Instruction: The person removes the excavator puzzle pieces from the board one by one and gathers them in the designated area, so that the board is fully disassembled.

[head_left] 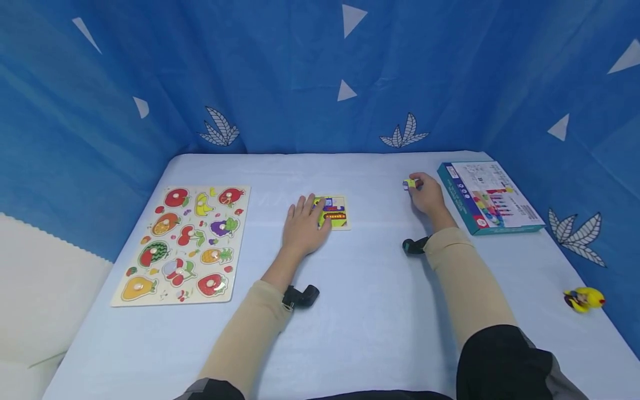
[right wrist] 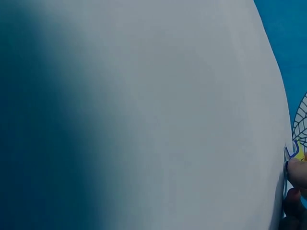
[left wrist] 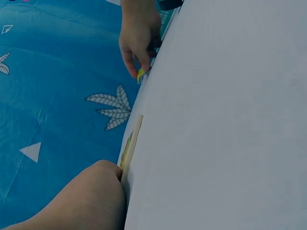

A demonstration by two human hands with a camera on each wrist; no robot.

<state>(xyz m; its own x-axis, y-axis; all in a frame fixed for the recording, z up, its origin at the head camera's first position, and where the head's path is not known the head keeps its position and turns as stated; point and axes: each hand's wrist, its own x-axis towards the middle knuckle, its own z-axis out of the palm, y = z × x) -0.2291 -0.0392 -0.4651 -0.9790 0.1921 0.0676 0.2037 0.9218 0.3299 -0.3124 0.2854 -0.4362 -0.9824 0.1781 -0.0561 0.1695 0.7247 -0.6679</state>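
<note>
My left hand lies with spread, fairly straight fingers over the left side of a small square puzzle board. The board shows a yellow picture of a tracked vehicle, partly hidden by the fingers. In the left wrist view, the board appears edge-on beside the left hand. Off to the right, my right hand pinches a small yellow and purple puzzle piece between thumb and fingers. That puzzle piece also shows at the right edge of the right wrist view, by the thumb.
A wooden fruit puzzle board with knobbed pieces lies on the left of the white table. A flat teal-edged box is just right of my right hand. Near the right edge sits a small yellow toy duck. Blue cloth hangs behind.
</note>
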